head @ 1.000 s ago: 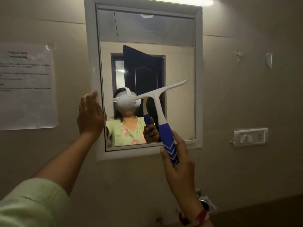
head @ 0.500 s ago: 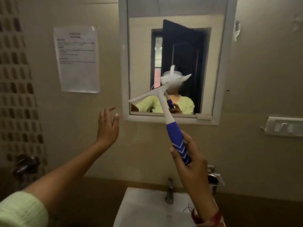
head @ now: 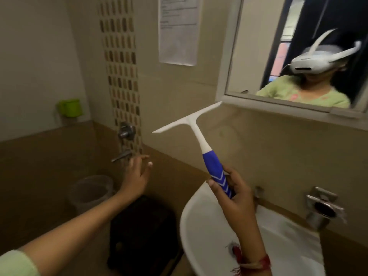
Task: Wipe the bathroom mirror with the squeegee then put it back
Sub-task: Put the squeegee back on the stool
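Change vs prior frames: squeegee [head: 201, 144] had left the mirror [head: 298, 56]; blade was over the glass a sec ago, now below and left of the frame, w/ our view swung down-left toward the sink [head: 278, 246].
Meaning for task: we judged the wipe phase done; put-back phase likely started. Storage spot not identifiable in view.
Squeegee location: in air, above left rim of the sink, in front of the beige wall; not touching mirror or wall as far as we could tell.
Right hand [head: 237, 196]: fingers wrapped round the blue grip, lower end of handle.
Left hand [head: 137, 172]: fingers spread, holding nothing, out toward the wall tap [head: 124, 142]; had come off the mirror frame.
Long axis (handle): ran up and left from the right hand, tilted off vertical.
Blade: crosswise to handle, sloping from lower left to upper right; right tip just beside the mirror frame's bottom corner.
Other: bucket [head: 91, 192] and dark bin [head: 143, 232] on floor below left hand.
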`<state>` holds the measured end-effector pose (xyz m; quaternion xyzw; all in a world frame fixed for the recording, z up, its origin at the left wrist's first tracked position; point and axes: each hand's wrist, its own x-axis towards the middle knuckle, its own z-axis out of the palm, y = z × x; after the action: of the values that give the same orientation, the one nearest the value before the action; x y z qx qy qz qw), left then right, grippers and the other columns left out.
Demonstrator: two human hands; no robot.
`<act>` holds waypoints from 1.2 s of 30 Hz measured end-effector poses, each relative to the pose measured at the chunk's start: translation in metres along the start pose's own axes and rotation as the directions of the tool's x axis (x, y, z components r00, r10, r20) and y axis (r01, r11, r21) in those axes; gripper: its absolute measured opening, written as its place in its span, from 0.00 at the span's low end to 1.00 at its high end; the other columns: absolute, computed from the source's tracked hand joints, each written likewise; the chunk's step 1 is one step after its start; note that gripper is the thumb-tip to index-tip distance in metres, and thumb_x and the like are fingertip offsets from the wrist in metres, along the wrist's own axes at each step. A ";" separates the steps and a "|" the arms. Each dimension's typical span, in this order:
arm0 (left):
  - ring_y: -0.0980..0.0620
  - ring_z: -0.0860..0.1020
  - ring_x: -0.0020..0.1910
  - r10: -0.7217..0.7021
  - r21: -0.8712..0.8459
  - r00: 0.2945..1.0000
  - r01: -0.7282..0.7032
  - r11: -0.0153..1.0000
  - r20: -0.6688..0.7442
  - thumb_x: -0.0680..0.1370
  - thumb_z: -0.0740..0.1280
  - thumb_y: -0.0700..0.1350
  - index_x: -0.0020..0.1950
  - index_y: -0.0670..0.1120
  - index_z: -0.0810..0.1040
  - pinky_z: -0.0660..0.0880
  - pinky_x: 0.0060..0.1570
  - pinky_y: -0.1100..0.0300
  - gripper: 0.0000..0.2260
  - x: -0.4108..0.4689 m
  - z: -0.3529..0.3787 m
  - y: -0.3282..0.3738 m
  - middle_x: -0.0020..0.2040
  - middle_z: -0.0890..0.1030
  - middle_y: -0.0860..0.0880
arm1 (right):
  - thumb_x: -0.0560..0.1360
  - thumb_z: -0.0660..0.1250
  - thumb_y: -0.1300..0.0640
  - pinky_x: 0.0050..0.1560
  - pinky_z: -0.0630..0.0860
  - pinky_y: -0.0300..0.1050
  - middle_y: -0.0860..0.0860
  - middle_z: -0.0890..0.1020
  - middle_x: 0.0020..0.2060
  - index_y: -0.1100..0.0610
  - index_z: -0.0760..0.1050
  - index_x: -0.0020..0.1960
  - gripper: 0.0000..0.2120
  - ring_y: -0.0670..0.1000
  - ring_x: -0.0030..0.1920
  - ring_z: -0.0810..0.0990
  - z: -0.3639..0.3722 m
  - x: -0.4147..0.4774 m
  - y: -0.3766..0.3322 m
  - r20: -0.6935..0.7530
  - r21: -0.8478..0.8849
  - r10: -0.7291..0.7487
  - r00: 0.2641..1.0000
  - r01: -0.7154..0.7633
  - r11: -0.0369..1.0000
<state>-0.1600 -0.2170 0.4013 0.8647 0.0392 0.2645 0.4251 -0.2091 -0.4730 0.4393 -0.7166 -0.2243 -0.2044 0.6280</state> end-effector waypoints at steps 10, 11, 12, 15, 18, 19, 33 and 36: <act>0.45 0.72 0.57 -0.283 0.003 0.958 0.284 0.959 -0.048 0.80 0.60 0.45 0.61 0.42 0.71 0.68 0.56 0.53 0.12 -0.043 -0.026 -0.066 0.61 0.69 0.42 | 0.71 0.71 0.56 0.34 0.72 0.28 0.45 0.81 0.48 0.47 0.74 0.58 0.16 0.39 0.42 0.79 0.053 -0.016 0.035 0.334 0.021 0.294 0.896 -0.319 0.948; 0.46 0.71 0.57 -0.307 0.000 0.950 0.307 0.952 -0.050 0.79 0.60 0.45 0.61 0.42 0.71 0.68 0.54 0.55 0.12 -0.043 -0.029 -0.072 0.61 0.69 0.42 | 0.71 0.71 0.56 0.33 0.72 0.28 0.46 0.81 0.48 0.47 0.74 0.58 0.17 0.37 0.40 0.79 0.059 -0.016 0.039 0.367 -0.002 0.335 0.868 -0.359 0.933; 0.46 0.71 0.57 -0.327 0.006 0.944 0.327 0.945 -0.055 0.79 0.61 0.44 0.61 0.41 0.71 0.67 0.53 0.55 0.12 -0.044 -0.031 -0.078 0.61 0.69 0.42 | 0.71 0.70 0.55 0.31 0.71 0.27 0.47 0.81 0.48 0.48 0.73 0.58 0.16 0.36 0.36 0.78 0.064 -0.016 0.043 0.393 -0.025 0.378 0.838 -0.402 0.915; 0.42 0.70 0.60 -0.381 0.043 0.922 0.384 0.922 -0.071 0.79 0.62 0.42 0.62 0.40 0.71 0.67 0.58 0.53 0.12 -0.043 -0.036 -0.103 0.62 0.69 0.39 | 0.72 0.69 0.55 0.26 0.68 0.27 0.52 0.81 0.47 0.50 0.73 0.59 0.16 0.36 0.29 0.76 0.086 -0.016 0.062 0.425 -0.071 0.514 0.745 -0.539 0.839; 0.40 0.69 0.62 -0.452 0.068 0.891 0.455 0.888 -0.047 0.78 0.63 0.42 0.63 0.40 0.71 0.65 0.60 0.53 0.14 -0.038 -0.038 -0.130 0.63 0.69 0.38 | 0.73 0.68 0.56 0.24 0.68 0.31 0.54 0.82 0.43 0.52 0.72 0.61 0.17 0.40 0.25 0.74 0.113 -0.013 0.083 0.411 -0.072 0.626 0.663 -0.661 0.747; 0.39 0.69 0.63 -0.477 0.077 0.878 0.478 0.875 -0.041 0.78 0.63 0.42 0.63 0.40 0.70 0.65 0.62 0.52 0.14 -0.035 -0.037 -0.141 0.64 0.68 0.37 | 0.74 0.68 0.56 0.24 0.68 0.32 0.54 0.82 0.41 0.53 0.72 0.61 0.16 0.41 0.24 0.73 0.124 -0.011 0.092 0.402 -0.064 0.660 0.634 -0.700 0.711; 0.39 0.67 0.64 -0.634 0.282 0.771 0.598 0.751 0.054 0.77 0.65 0.43 0.64 0.38 0.69 0.59 0.64 0.53 0.17 0.029 -0.015 -0.309 0.63 0.70 0.37 | 0.78 0.59 0.60 0.18 0.62 0.33 0.53 0.76 0.35 0.60 0.73 0.50 0.05 0.46 0.27 0.66 0.296 0.001 0.255 0.149 0.077 0.986 0.072 -0.995 0.061; 0.39 0.67 0.63 -0.626 0.343 0.772 0.562 0.753 0.110 0.77 0.64 0.43 0.63 0.37 0.69 0.62 0.64 0.51 0.17 0.042 -0.004 -0.341 0.62 0.70 0.36 | 0.78 0.59 0.59 0.17 0.62 0.33 0.52 0.75 0.33 0.60 0.74 0.50 0.06 0.45 0.26 0.68 0.319 -0.004 0.302 0.110 0.030 0.993 -0.041 -0.999 -0.045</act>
<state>-0.0723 0.0148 0.1639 0.8829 0.3050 0.0098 0.3570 -0.0340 -0.1899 0.1525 -0.6307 0.3344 0.3424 0.6109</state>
